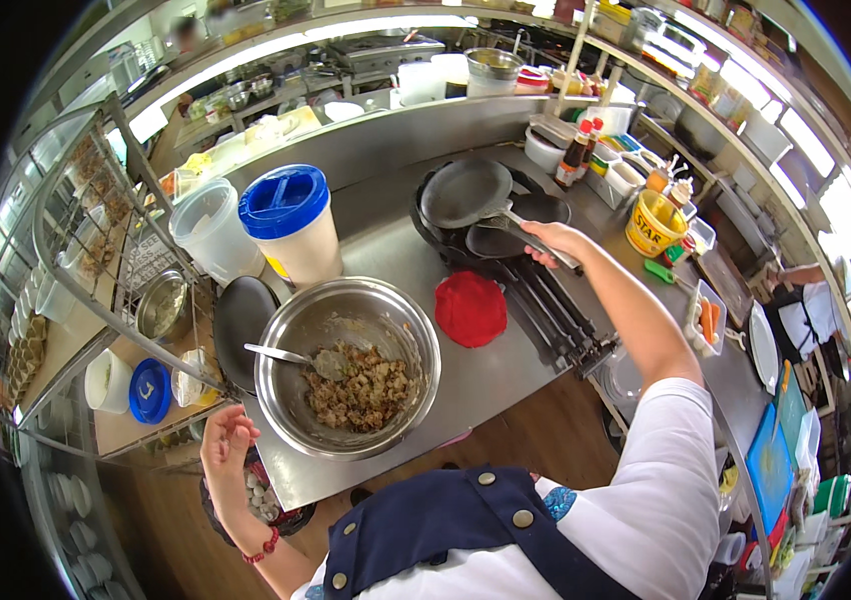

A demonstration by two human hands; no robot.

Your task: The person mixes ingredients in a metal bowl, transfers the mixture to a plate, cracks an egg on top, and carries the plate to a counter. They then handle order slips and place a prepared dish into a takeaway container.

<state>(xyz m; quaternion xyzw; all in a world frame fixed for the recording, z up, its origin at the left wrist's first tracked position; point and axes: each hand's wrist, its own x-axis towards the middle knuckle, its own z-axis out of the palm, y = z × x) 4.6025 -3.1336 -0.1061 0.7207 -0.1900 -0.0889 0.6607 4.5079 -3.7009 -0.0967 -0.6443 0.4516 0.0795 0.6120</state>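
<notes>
Right grip (pixel 554 244) holding a frying pan (pixel 466 193) by the handle (pixel 510 216), left grip (pixel 229 440) loosely curled beside a steel bowl (pixel 284 332)

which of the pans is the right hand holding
The upper, greyer pan, whose handle sits in the right hand; the darker pan lies lower, partly overlapped by it, with no hand on it.

This place is a kitchen, and it appears to be of the commercial type. The long tabletop (pixel 386 255) is made of stainless steel, and there I see a large mixing bowl (pixel 419 335) with a food mixture (pixel 358 388), and also a frying pan (pixel 466 190). Farther back stands a stove (pixel 383 60). Sauce bottles (pixel 573 155), a big lidded bucket (pixel 304 250) and a blue cutting board (pixel 768 468) equally show this.
</notes>
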